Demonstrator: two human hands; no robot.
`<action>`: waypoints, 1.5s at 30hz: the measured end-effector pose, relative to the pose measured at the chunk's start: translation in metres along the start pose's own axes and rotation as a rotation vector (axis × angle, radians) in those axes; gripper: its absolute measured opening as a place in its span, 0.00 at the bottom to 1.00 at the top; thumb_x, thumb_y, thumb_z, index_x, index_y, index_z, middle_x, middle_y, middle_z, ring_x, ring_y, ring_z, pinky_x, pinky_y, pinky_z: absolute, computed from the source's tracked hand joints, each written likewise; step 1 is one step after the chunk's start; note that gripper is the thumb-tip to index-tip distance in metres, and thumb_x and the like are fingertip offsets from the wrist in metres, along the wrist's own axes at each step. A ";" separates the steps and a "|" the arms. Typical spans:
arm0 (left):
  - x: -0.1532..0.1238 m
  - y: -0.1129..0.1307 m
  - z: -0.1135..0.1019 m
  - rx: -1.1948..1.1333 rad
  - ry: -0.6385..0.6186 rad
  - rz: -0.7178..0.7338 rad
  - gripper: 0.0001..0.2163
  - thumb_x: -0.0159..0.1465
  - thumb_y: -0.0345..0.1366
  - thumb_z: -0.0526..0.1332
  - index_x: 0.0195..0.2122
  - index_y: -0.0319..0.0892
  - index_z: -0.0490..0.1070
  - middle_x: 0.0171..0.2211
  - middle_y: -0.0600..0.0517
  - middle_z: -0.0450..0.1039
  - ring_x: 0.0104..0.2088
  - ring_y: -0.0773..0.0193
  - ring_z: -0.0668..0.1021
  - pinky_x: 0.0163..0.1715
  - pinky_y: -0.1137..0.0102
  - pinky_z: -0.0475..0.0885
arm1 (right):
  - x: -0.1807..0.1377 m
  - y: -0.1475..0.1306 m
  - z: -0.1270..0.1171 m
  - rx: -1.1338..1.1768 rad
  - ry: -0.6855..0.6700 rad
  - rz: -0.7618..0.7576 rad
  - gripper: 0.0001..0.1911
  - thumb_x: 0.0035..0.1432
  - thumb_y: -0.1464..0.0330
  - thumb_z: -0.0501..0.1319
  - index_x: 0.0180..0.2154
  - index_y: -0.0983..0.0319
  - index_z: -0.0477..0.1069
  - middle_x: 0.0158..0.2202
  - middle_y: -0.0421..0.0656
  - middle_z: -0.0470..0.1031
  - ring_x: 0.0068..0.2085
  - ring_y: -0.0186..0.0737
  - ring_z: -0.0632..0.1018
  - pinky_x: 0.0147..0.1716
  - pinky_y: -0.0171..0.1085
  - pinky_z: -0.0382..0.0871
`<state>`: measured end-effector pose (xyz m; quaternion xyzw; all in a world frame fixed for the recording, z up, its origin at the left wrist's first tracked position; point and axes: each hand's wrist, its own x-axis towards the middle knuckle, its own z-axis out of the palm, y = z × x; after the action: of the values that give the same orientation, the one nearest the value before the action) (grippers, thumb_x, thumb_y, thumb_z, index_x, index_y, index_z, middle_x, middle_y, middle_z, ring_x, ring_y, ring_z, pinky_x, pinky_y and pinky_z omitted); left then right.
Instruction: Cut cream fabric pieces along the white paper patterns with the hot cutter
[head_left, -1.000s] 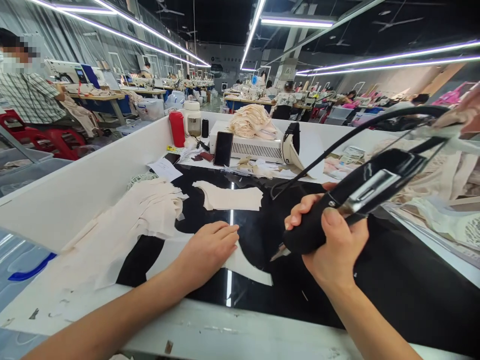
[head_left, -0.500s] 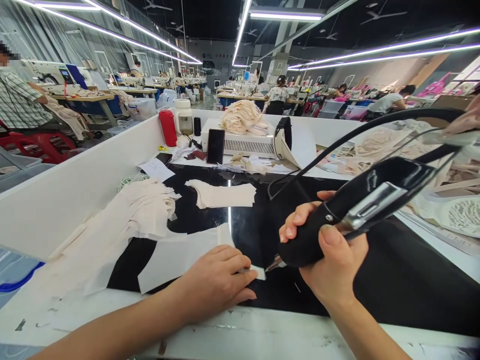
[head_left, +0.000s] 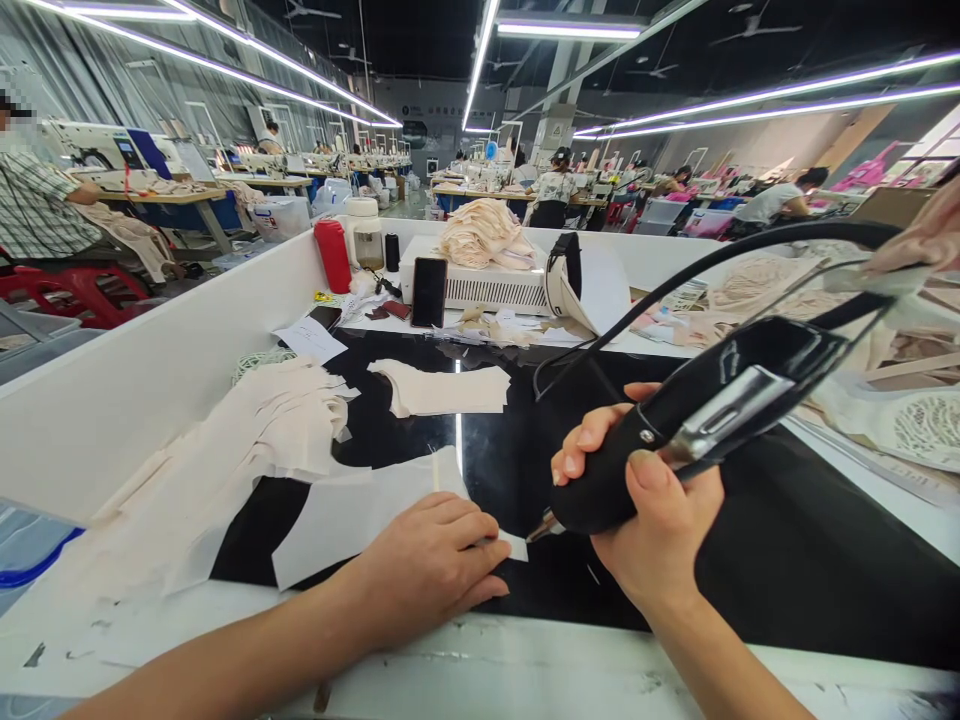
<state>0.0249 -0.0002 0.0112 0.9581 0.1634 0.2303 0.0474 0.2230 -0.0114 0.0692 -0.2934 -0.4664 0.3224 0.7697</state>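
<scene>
Wrapped round a thick black handheld tool with a silvery metal side plate [head_left: 720,395], the right hand [head_left: 660,510] keeps its thumb on the near side, fingers curled past the far side. The left hand [head_left: 435,550] lies palm down over a thin white fabric piece with curved edges [head_left: 360,510], fingers close together; I cannot tell whether they pinch it.

Beneath everything is a long white walled table [head_left: 570,655], bearing a broad glossy black panel [head_left: 765,560]. Layered cream cloth pieces [head_left: 247,440] heap over its left side. Towards the back wall sits a white slotted box [head_left: 506,292]. The white piece lies on the panel, beside the heap. Beyond it rests a small cream fabric stack [head_left: 450,390]. The tool's pointed metal tip [head_left: 543,526] is right at the white piece's narrow end.
</scene>
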 end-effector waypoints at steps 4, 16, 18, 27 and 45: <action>0.001 0.000 -0.001 0.008 -0.011 -0.001 0.11 0.76 0.40 0.59 0.52 0.40 0.74 0.46 0.49 0.78 0.45 0.58 0.79 0.49 0.62 0.73 | -0.002 0.003 0.000 0.005 -0.012 0.006 0.22 0.57 0.60 0.73 0.50 0.55 0.71 0.32 0.36 0.74 0.25 0.35 0.76 0.22 0.36 0.75; -0.001 0.000 0.000 0.010 -0.019 -0.006 0.11 0.77 0.41 0.58 0.53 0.40 0.74 0.47 0.49 0.78 0.46 0.57 0.79 0.49 0.61 0.73 | -0.006 -0.005 -0.002 0.055 -0.020 0.009 0.20 0.56 0.61 0.74 0.49 0.55 0.73 0.30 0.36 0.75 0.24 0.35 0.75 0.21 0.35 0.74; -0.001 -0.001 0.001 0.005 -0.010 -0.004 0.12 0.77 0.41 0.58 0.53 0.40 0.74 0.46 0.48 0.78 0.45 0.57 0.79 0.49 0.61 0.73 | -0.008 -0.005 -0.003 0.048 -0.025 0.018 0.21 0.56 0.60 0.74 0.49 0.55 0.73 0.30 0.36 0.76 0.24 0.35 0.76 0.21 0.35 0.75; -0.001 -0.001 0.000 -0.026 -0.008 -0.013 0.11 0.76 0.40 0.59 0.53 0.40 0.74 0.46 0.48 0.77 0.46 0.56 0.79 0.50 0.60 0.75 | -0.011 -0.004 -0.003 0.012 -0.030 0.020 0.18 0.59 0.62 0.72 0.49 0.54 0.72 0.31 0.36 0.75 0.24 0.35 0.76 0.22 0.35 0.75; -0.005 -0.008 -0.001 -0.132 -0.037 -0.032 0.09 0.74 0.38 0.62 0.49 0.41 0.77 0.47 0.47 0.77 0.47 0.56 0.79 0.52 0.63 0.75 | -0.008 -0.012 -0.008 -0.041 0.009 0.005 0.20 0.55 0.61 0.74 0.48 0.56 0.73 0.29 0.36 0.75 0.24 0.36 0.75 0.20 0.35 0.74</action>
<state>0.0176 0.0055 0.0082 0.9542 0.1623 0.2222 0.1172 0.2305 -0.0257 0.0706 -0.3116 -0.4687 0.3132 0.7649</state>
